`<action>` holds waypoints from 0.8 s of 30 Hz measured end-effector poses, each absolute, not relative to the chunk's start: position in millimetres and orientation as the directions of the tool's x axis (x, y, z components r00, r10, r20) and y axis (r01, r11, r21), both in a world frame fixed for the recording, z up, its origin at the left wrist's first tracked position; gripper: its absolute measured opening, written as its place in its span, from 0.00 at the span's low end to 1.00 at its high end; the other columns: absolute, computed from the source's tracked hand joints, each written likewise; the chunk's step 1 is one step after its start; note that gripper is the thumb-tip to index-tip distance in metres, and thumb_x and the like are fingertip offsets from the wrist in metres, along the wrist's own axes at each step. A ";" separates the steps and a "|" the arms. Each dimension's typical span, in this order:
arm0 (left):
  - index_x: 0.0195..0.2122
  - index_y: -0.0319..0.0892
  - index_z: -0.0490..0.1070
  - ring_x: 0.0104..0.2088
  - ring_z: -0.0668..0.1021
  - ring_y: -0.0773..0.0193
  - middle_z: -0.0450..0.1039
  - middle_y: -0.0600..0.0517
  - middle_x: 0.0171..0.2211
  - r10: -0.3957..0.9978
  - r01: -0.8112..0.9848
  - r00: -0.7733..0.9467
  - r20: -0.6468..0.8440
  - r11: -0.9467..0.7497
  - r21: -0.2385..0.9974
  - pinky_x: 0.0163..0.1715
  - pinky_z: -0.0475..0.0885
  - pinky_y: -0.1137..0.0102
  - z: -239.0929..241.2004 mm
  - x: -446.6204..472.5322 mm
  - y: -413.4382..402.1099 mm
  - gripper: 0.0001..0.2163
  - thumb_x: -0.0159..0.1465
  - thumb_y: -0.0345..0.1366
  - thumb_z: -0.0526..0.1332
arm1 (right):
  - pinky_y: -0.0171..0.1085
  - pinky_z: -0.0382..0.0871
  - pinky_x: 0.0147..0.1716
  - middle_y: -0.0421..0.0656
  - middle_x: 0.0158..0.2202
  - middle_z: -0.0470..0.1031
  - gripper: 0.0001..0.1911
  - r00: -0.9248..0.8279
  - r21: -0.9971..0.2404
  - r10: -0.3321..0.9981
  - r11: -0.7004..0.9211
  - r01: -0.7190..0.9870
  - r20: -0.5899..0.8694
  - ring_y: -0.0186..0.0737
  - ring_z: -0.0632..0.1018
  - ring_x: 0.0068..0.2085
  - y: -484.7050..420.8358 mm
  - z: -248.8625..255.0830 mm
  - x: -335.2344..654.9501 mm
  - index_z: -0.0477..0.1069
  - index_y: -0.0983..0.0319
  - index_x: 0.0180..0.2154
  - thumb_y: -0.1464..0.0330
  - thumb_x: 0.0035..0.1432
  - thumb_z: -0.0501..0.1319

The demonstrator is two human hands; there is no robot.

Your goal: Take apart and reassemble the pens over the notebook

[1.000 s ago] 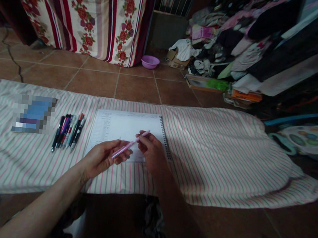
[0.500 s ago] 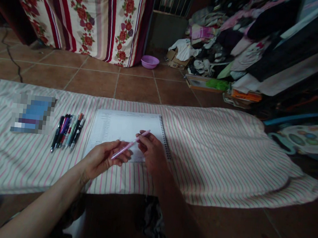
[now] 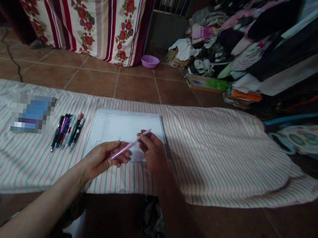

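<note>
Just below the frame's centre, your left grip [image 3: 105, 155] is holding a slim, glossy pink pen [image 3: 130, 145] low, and your right grip [image 3: 153, 148] is pinching it higher; its long axis is slanting from lower left to upper right over a spiral-bound paper notebook [image 3: 128, 124].

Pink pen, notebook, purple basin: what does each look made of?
Pink pen: probably plastic; glossy, with pale highlights. Notebook: apparently paper, matte white with faint print; its dark spiral binding could be metal or plastic. Purple basin: likely moulded plastic; smooth, evenly coloured.
</note>
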State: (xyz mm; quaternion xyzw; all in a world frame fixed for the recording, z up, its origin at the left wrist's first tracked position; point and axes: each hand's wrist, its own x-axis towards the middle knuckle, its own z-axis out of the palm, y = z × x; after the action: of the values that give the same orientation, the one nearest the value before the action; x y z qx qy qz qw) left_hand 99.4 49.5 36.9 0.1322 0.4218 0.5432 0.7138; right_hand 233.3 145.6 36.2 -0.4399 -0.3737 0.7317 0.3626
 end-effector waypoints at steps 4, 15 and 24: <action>0.42 0.28 0.70 0.27 0.76 0.64 0.74 0.41 0.32 0.885 -0.657 0.048 -0.464 0.378 0.653 0.21 0.69 0.77 38.4 99.7 49.8 0.15 0.66 0.32 0.48 | 0.31 0.62 0.31 0.38 0.31 0.75 0.13 -0.335 -0.859 0.860 -0.466 -0.211 -0.384 0.31 0.72 0.32 145.4 36.4 233.3 0.72 0.60 0.32 0.65 0.39 0.67; 0.38 0.32 0.72 0.23 0.75 0.68 0.73 0.48 0.26 0.895 -0.571 -0.026 -0.445 0.353 0.742 0.19 0.66 0.78 37.5 102.5 47.8 0.11 0.57 0.34 0.64 | 0.32 0.63 0.31 0.40 0.31 0.76 0.17 -0.330 -0.868 0.860 -0.462 -0.180 -0.390 0.33 0.73 0.32 145.2 37.2 231.4 0.73 0.61 0.33 0.64 0.37 0.68; 0.37 0.35 0.73 0.21 0.75 0.68 0.72 0.52 0.23 0.901 -0.470 -0.068 -0.427 0.349 0.811 0.17 0.62 0.77 37.3 107.3 47.4 0.16 0.51 0.39 0.68 | 0.33 0.63 0.32 0.40 0.32 0.76 0.16 -0.340 -0.878 0.866 -0.444 -0.182 -0.367 0.34 0.74 0.34 143.5 40.4 231.8 0.73 0.59 0.33 0.63 0.38 0.68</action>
State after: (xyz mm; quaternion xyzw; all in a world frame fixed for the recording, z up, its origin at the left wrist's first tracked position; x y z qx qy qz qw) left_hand 107.3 47.4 37.3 0.2139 0.5042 0.5289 0.6483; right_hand 231.8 143.5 40.4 -0.4458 -0.3834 0.7232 0.3622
